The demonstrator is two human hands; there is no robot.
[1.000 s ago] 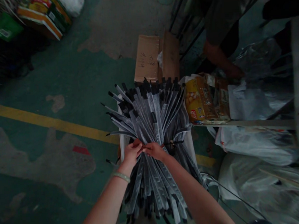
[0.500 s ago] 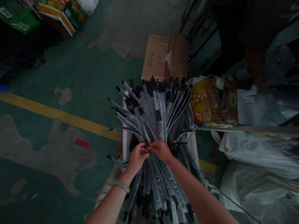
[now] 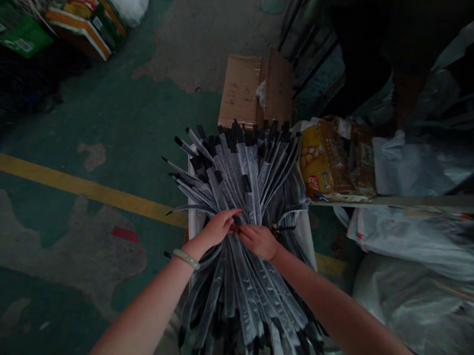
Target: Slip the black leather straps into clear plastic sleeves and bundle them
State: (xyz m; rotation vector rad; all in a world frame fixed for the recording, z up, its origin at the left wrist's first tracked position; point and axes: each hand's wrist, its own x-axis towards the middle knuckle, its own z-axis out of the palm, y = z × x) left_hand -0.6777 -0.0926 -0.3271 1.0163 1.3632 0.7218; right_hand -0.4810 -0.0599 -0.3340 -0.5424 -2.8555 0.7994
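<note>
Your left hand (image 3: 219, 227) and right hand (image 3: 260, 241) pinch near the strips' (image 3: 244, 289) middle, above the bin rim (image 3: 308, 237); grip contents indiscernible.

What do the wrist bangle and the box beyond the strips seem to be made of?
Bangle: perhaps jade, stone or glass, judging by its pale green, smooth, rigid ring.
Box: most likely plain brown cardboard, matte, with folded flaps and handwriting on it.

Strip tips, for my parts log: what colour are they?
Strip tips: black, best seen in the head view.
</note>
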